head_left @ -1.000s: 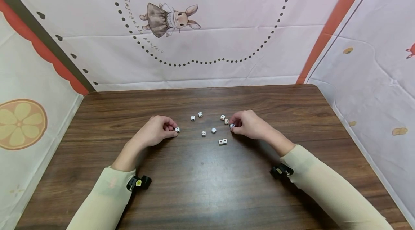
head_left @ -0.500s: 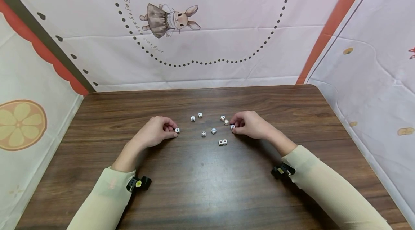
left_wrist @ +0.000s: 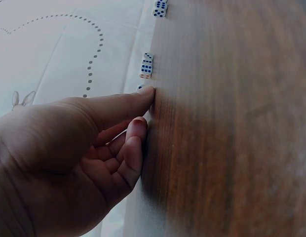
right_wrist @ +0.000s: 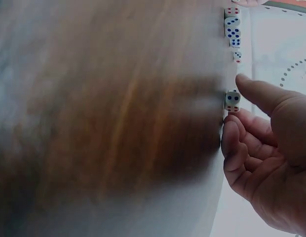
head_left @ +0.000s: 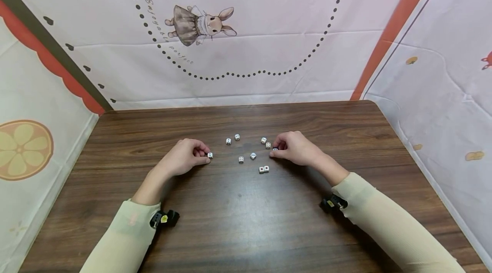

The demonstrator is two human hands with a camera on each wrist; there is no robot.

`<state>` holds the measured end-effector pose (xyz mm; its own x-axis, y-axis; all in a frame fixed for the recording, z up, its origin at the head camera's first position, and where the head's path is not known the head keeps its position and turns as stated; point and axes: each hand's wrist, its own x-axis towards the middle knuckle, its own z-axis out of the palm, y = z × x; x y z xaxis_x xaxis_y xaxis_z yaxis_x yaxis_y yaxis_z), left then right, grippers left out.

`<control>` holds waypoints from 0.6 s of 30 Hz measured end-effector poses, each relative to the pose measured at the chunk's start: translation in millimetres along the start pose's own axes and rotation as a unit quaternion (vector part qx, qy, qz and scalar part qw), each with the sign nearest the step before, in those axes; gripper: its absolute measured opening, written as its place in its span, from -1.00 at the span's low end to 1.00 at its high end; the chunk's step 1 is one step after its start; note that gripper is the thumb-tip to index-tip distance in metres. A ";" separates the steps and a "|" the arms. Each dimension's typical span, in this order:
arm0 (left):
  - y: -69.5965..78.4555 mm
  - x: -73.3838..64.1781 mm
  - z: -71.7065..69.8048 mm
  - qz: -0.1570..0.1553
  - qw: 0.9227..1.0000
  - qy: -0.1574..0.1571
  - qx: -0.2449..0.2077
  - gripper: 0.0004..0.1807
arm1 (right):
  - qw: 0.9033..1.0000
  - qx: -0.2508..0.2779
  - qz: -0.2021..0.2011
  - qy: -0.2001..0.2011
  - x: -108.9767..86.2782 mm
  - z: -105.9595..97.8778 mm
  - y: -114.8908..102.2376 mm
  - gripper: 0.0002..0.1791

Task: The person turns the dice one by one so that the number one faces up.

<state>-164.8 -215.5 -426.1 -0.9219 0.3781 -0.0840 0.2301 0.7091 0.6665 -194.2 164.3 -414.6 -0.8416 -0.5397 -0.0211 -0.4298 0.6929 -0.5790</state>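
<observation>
In the head view my left hand (head_left: 184, 156) pinches a white die (head_left: 209, 155) on the left side of the loose dice. Its thumb covers most of that die (left_wrist: 140, 88) in the left wrist view, and the index fingertip is hidden. My right hand (head_left: 296, 148) is around another white die (head_left: 275, 150) at the right. The right wrist view shows this die (right_wrist: 232, 101) close to the table, two blue pips facing the camera. Curled fingers (right_wrist: 233, 148) lie right at its side, while the thumb (right_wrist: 259, 91) stretches out past it.
Between the hands several white dice lie on the brown wooden table (head_left: 246, 226): a pair (head_left: 263, 169) side by side nearest me, others (head_left: 253, 156) farther back. Close to my right fingers sits one die (head_left: 268, 145). A printed cloth (head_left: 269, 51) hangs behind the table.
My right thumb has moved left and now covers part of its die, which showed more fully half a second ago. My left hand and the loose dice stay in place.
</observation>
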 end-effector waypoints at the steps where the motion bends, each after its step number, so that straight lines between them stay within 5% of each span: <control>1: 0.2 -0.1 -0.1 0.000 1.000 0.000 -0.001 -0.87 | 1.000 -0.001 -0.001 -0.001 0.2 -0.1 -0.7 -0.85; 18: 0.9 0.1 -0.5 0.002 1.000 0.002 0.002 -0.87 | 0.998 -0.047 -0.052 -0.004 1.5 -6.4 3.3 -0.86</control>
<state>-164.9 -215.2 -425.1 -0.9222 0.3785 -0.0789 0.2344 0.7097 0.6644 -199.0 168.9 -411.3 -0.7878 -0.6153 0.0284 -0.5445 0.6741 -0.4990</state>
